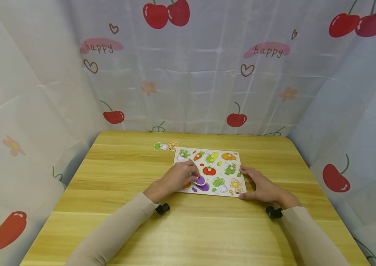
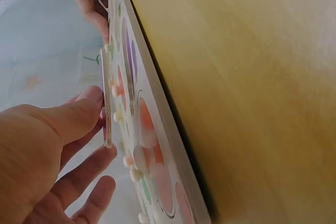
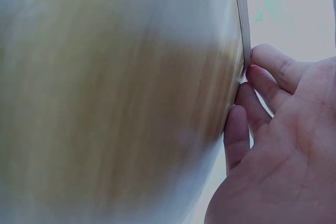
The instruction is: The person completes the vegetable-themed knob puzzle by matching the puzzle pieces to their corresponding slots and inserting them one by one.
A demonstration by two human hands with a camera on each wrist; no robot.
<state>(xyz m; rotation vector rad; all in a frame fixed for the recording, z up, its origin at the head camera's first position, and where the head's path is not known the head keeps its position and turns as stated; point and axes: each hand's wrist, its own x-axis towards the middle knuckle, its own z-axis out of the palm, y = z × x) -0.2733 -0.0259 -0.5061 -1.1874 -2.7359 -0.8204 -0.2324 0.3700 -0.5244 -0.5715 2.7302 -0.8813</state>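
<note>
A knobbed wooden vegetable puzzle board (image 1: 192, 152) lies flat on the table. My left hand (image 1: 178, 176) is over its lower left part, pinching a purple eggplant puzzle piece (image 1: 200, 181) between thumb and fingers. In the left wrist view the eggplant piece (image 2: 106, 111) appears edge-on, raised off the board. Under it, a purple eggplant picture (image 1: 204, 187) shows on the board. My right hand (image 1: 265, 187) rests at the board's right edge, fingers spread along the side and thumb at the near corner. In the right wrist view its fingertips (image 3: 255, 77) touch that edge.
Loose bok choy (image 1: 160, 146) and mushroom (image 1: 173, 145) pieces lie just beyond the board's far left corner. Carrot, corn, tomato (image 1: 209, 170) and other vegetables fill the board. Cherry-printed curtains (image 1: 188, 74) enclose the wooden table (image 1: 124, 166) at the back and sides.
</note>
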